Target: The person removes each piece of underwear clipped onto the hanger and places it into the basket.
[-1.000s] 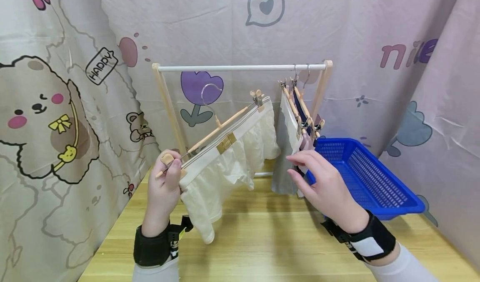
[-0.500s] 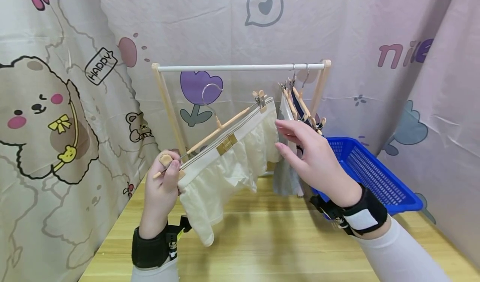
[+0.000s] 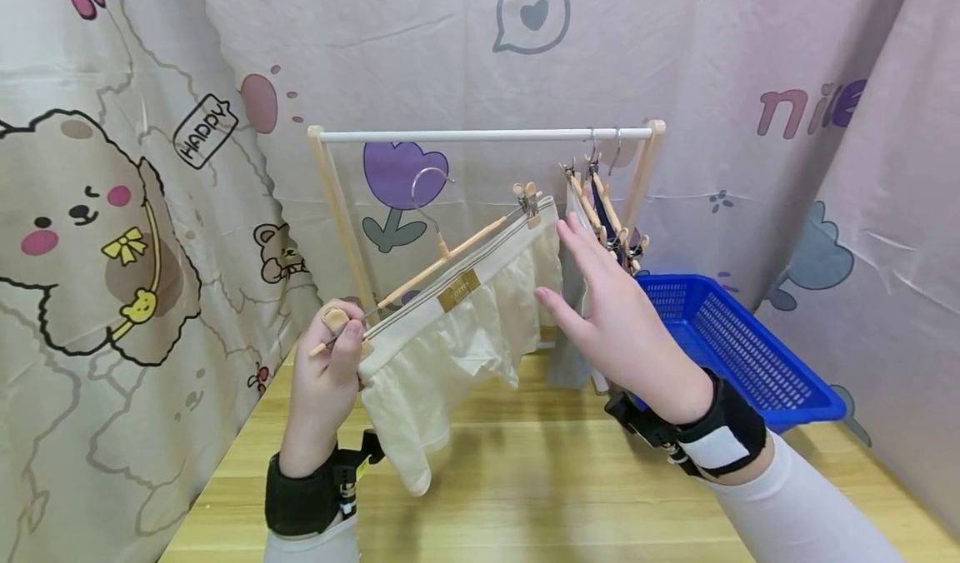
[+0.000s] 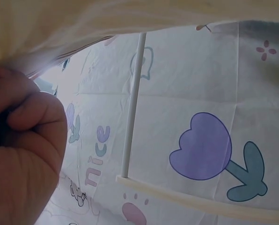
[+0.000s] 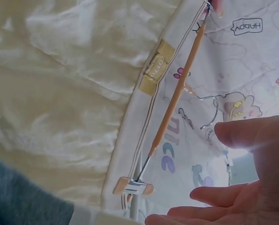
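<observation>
Cream shorts (image 3: 408,396) with a white waistband and gold label (image 3: 459,290) hang tilted from a wooden clip hanger (image 3: 444,256), right end higher. My left hand (image 3: 326,380) pinches the clip at the hanger's lower left end, thumb in front. In the left wrist view, the curled fingers of that hand (image 4: 29,126) show below the cloth. The right-end clip (image 3: 527,201) grips the waistband. Close beside it my right hand (image 3: 622,321) is held with fingers extended and thumb apart, holding nothing. The right wrist view shows this hand (image 5: 270,197) near the hanger's clip (image 5: 134,186).
A rack with a white rail (image 3: 480,136) stands behind the shorts. Other garments on clip hangers (image 3: 603,201) hang at its right end, partly hidden by my right hand. A blue basket (image 3: 757,363) sits at right on the wooden table (image 3: 525,480). Printed curtains surround it.
My right hand has moved left from the hanging garments to beside the shorts' right end, its fingers straightening. The hanger's right end has shifted slightly right; my left hand keeps its pinch.
</observation>
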